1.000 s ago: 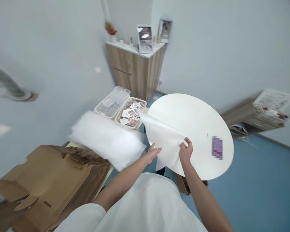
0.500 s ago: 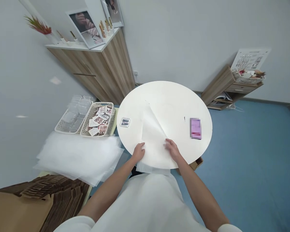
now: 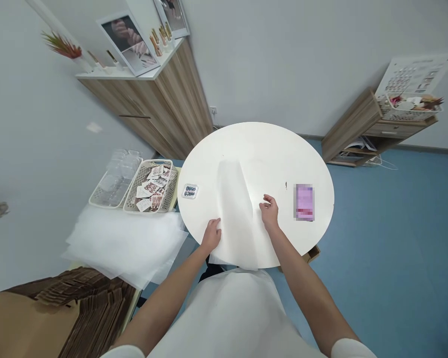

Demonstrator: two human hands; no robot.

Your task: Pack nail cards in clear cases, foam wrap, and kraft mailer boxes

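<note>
A white translucent packing sheet, seemingly thin foam, lies folded into a long, narrow shape on the round white table. Its near end reaches the table's front edge, by my body. My left hand rests at the sheet's left edge, thumb and forefinger apart and fingertips touching or nearly touching it. To the right of the sheet, my right hand is off it, its fingers loosely curled and apart, holding nothing. A small clear case of dark press-on nails lies at the table's left. At the right lies a blurred-out purple packet.
Left of the table are a basket of printed cards, a basket of clear plastic boxes, a stack of white sheets and folded cardboard boxes. A wooden cabinet and a low shelf stand behind.
The sheet's right side has been folded over, leaving it narrower. My right hand has let go of it and moved up and away. My left hand stays at the left edge.
</note>
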